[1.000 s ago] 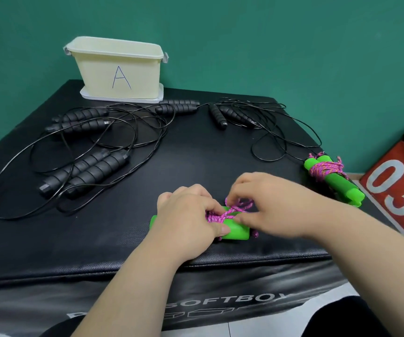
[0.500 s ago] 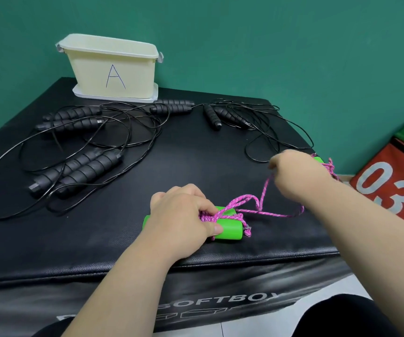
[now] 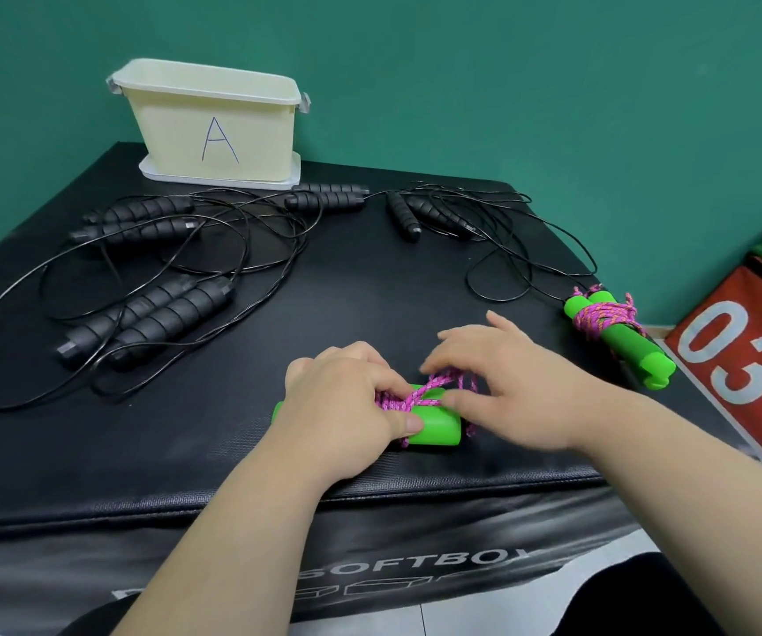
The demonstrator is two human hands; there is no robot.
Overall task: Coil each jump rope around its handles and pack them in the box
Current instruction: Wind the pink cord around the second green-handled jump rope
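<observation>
Scanning from the left, I see the black jump ropes (image 3: 150, 321) lying loose and uncoiled on the bench (image 3: 370, 286), their cords tangled across its far half. The cream box (image 3: 214, 130) marked A stands at the back edge behind them. Near the front edge, my feed shows the left hand (image 3: 342, 406) gripping the green handles (image 3: 436, 429), fingers curled over them and the thumb pressing down on the wraps of pink cord (image 3: 416, 397). Half a second ago the right hand (image 3: 521, 392) was out to the right, pulling that cord taut. Now it is back at the handles and the long loop is gone, gathered over the green ends. Its thumb and forefinger seem to pinch the cord just above the handles, though motion blur makes that hard to confirm, and the other fingers are spread. Further right, a finished green rope bundle (image 3: 613, 332) lies near the bench edge, beside a red block (image 3: 737, 355) numbered 03.
</observation>
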